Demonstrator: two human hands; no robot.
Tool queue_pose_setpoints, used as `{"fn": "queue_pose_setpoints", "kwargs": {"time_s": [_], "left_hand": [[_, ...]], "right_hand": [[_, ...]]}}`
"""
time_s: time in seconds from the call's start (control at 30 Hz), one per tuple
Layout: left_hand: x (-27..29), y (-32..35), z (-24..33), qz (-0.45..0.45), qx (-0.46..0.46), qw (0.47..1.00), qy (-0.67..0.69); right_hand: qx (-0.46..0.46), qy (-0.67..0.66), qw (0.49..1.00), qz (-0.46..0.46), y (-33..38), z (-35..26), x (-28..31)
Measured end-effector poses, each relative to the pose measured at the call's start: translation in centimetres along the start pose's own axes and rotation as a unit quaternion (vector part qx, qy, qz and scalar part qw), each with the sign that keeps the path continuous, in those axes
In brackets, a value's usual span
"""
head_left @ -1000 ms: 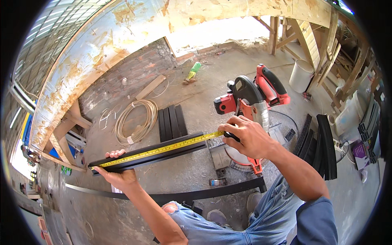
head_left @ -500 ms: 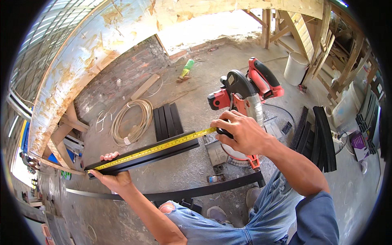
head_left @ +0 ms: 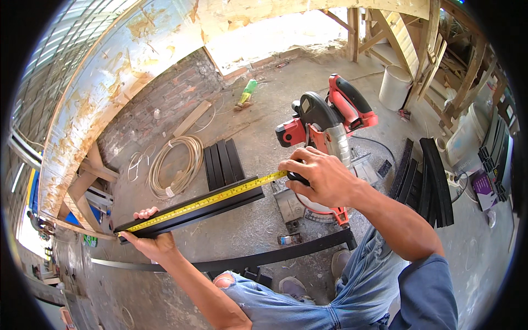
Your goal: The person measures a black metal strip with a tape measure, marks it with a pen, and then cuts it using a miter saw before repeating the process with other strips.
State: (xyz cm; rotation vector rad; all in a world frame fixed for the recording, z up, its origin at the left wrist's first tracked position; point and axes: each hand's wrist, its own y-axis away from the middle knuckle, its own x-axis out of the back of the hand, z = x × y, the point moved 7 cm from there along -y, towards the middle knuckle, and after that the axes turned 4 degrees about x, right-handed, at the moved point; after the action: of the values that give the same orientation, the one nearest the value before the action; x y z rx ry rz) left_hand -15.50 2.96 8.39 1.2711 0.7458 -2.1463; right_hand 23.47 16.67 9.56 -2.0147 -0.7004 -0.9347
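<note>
My left hand (head_left: 152, 240) grips the left end of a short black metal profile (head_left: 231, 206), its thumb pressing down the end of a yellow tape measure blade (head_left: 209, 202). That blade lies along the profile's length and runs out past its right end. There my right hand (head_left: 319, 179) is closed around the dark tape measure case (head_left: 297, 177), which its fingers mostly hide. The profile is held up over the floor, slanting upward to the right. Just beyond my right hand stands a red and black miter saw (head_left: 314, 114).
A long black bar (head_left: 275, 253) crosses in front of my legs. Short black profiles (head_left: 224, 163) and a coiled pale hose (head_left: 175, 166) lie beyond the held piece. More black pieces (head_left: 434, 181) rest at the right, near a white bucket (head_left: 395, 87). A large stained board (head_left: 118, 82) rises at the left.
The view has shifted slightly, so the scene sits a little further left and up. Both hands keep their hold, and the tape stays stretched along the profile.
</note>
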Motion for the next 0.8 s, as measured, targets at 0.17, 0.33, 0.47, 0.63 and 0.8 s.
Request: {"fn": "queue_pose_setpoints", "kwargs": {"time_s": [0.17,0.33,0.47,0.63,0.8], "left_hand": [[-0.1,0.1,-0.1,0.01,-0.003,1.0,-0.006],[0.1,0.0,0.2,0.008,0.005,1.0,-0.003],[0.4,0.0,0.2,0.015,0.008,1.0,0.004],[0.3,0.1,-0.5,0.021,0.0,1.0,-0.005],[-0.3,0.0,-1.0,-0.08,0.049,0.996,0.012]], "right_hand": [[-0.004,0.004,1.0,-0.006,0.0,0.1,-0.1],[-0.005,0.0,1.0,-0.006,0.0,-0.1,-0.4],[0.0,0.004,1.0,0.0,0.0,-0.2,-0.3],[-0.011,0.004,1.0,-0.008,0.4,0.2,0.2],[-0.013,-0.005,1.0,0.001,0.3,0.8,0.5]]}}
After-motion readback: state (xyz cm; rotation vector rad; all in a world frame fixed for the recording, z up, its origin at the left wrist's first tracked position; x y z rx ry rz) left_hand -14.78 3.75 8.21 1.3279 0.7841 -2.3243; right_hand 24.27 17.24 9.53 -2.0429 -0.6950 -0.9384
